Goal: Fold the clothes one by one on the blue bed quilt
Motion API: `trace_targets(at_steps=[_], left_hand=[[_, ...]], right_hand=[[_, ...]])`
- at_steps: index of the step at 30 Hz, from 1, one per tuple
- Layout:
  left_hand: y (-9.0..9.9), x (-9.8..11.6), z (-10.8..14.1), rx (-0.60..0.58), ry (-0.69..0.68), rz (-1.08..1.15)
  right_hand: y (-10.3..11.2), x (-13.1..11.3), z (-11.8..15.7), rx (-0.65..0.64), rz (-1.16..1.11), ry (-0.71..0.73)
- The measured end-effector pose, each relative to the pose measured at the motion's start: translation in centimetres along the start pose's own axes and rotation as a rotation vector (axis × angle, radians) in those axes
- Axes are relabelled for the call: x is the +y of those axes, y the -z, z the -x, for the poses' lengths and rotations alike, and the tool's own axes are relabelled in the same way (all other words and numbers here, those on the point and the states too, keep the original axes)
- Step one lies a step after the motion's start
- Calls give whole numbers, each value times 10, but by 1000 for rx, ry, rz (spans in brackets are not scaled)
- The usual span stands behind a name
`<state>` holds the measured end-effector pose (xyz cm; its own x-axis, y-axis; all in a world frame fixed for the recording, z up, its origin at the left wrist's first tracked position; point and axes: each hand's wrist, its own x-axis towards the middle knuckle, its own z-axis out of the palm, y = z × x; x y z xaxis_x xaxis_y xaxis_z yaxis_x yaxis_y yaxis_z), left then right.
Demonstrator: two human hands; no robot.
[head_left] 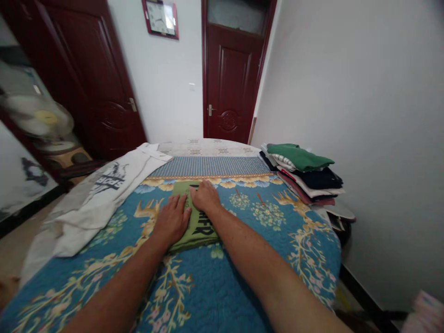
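Note:
A folded olive-green T-shirt (199, 235) with dark lettering lies on the patterned blue cloth in front of me. My left hand (174, 217) rests flat on its left side, palm down with the fingers stretched out. My right hand (207, 196) is at the shirt's upper right part, its fingers curled in and pressed against the fabric. It covers some of the lettering. Left of the hands, a white garment with a dark print (113, 180) is spread out, its lower end rumpled.
A stack of folded clothes, topped by a green garment (300, 157), stands at the table's right edge near the wall. The blue quilted cloth (239, 286) covers much of the round table. A fan (45, 115) stands at the left, and dark red doors (236, 69) are beyond.

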<state>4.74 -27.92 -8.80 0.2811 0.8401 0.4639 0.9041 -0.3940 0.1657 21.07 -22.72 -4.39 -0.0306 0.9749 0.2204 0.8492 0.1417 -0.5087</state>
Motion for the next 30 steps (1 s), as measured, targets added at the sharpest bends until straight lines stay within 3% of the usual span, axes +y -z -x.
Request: trace_targets(at_steps=[5, 15, 24, 30], left_hand=[[7, 9, 4, -34, 65, 6], [24, 22, 17, -133, 145, -10], [45, 36, 70, -136, -52, -33], [60, 48, 77, -174, -78, -49]], right_hand=[[-8, 14, 35, 113, 65, 118], [-1, 32, 76, 42, 95, 116], [9, 33, 114, 79, 56, 94], [21, 32, 132, 104, 58, 80]])
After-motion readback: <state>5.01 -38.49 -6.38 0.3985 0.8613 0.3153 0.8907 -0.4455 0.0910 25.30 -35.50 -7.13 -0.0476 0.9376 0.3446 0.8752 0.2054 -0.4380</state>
